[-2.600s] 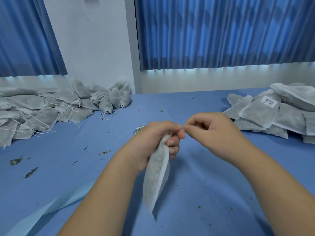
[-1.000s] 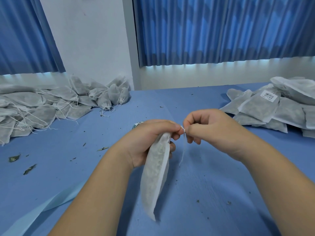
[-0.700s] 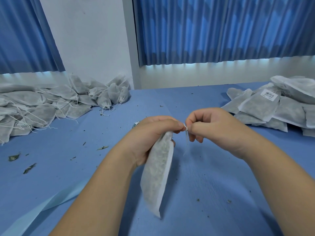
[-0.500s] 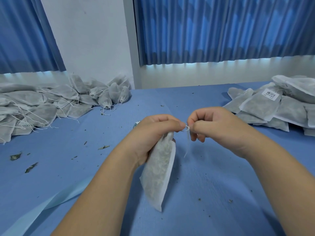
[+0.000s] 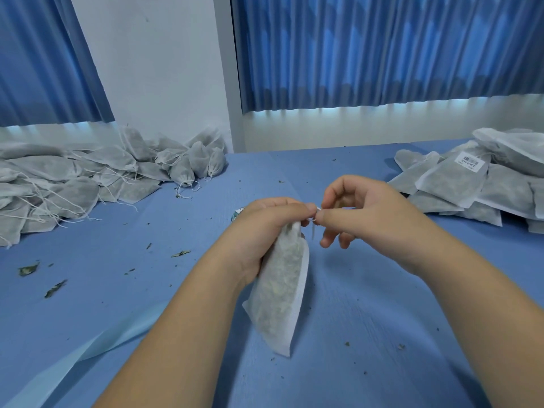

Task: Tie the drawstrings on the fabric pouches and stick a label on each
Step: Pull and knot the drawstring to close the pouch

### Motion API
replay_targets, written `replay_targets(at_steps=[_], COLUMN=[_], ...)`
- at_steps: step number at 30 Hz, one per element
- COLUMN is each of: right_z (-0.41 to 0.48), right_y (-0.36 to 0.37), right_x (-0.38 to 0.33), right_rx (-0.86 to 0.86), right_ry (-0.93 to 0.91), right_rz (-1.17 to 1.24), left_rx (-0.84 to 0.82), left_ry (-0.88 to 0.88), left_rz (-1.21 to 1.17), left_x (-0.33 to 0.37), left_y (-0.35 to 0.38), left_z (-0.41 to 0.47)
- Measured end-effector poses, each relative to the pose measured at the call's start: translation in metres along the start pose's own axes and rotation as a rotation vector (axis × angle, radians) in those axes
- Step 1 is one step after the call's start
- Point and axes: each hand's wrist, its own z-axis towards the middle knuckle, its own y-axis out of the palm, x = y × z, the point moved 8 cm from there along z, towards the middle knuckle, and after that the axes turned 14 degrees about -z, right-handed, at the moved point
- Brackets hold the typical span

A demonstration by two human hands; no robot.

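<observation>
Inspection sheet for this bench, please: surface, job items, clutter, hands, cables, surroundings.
Surface: blue table cover, speckled with crumbs.
Job's things: pouch held up, drawstring at its neck; left pile with loose strings; right pile, one label showing.
Clutter: leaf scraps at left; light blue strip near left.
Hands: left hand grips the pouch neck; right hand pinches the drawstring.
Cables: nothing seen.
Surroundings: blue curtains, white wall.
</observation>
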Motion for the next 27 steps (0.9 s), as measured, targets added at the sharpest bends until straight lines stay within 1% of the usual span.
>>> replay_targets(at_steps=[8,13,15,23,27], right_z=[0.002,0.003,0.002,0.001,0.000], right_y=[-0.005,-0.006,-0.005,-0.002,0.001], right_x=[0.003,0.009,0.011,0.021,0.024], right_rx=[0.091,0.121,0.112,0.053,0.028], right_ry=[0.023,0.061,0.084,0.181,0.216], right_rz=[-0.004,-0.184,-0.208,-0.161,-0.074], left_rx=[0.036,0.084,0.112,0.207,0.209], left_ry=[0.031,0.103,0.140,0.292,0.300], left_rz=[0.073,0.224,0.263,0.366,0.388], left_x=[0.002,0.003,0.005,0.011,0.013], left_y=[0.002,0.001,-0.001,-0.004,-0.004], left_z=[-0.002,0.000,0.001,0.001,-0.001])
